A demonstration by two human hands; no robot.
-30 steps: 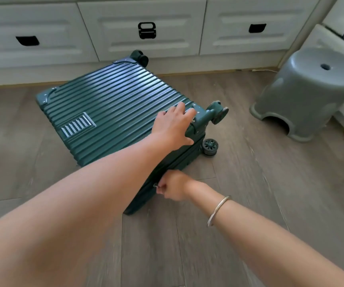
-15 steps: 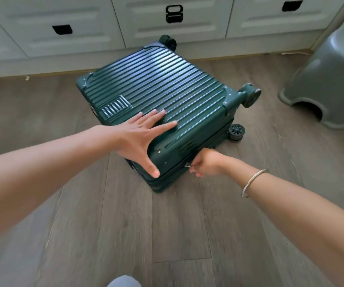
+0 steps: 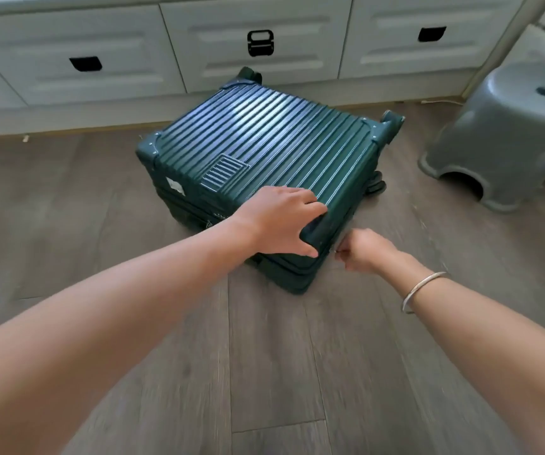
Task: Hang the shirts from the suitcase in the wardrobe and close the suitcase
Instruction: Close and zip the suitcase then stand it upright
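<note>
A dark green ribbed suitcase lies flat on the wood floor with its lid down. My left hand rests on the lid's near corner, fingers on top and thumb wrapped over the edge. My right hand is at the near right side of the case, its fingers pinched on the small metal zipper pull at the seam. No shirts are in view; the inside of the case is hidden.
White drawer fronts with black handles run along the back, just behind the suitcase. A grey plastic stool stands on the floor at the right. Bare wood floor lies between me and the case.
My left hand has slid along the lid to the near corner. My right hand has travelled with the zipper pull along the side seam toward that corner. The camera has shifted too.
</note>
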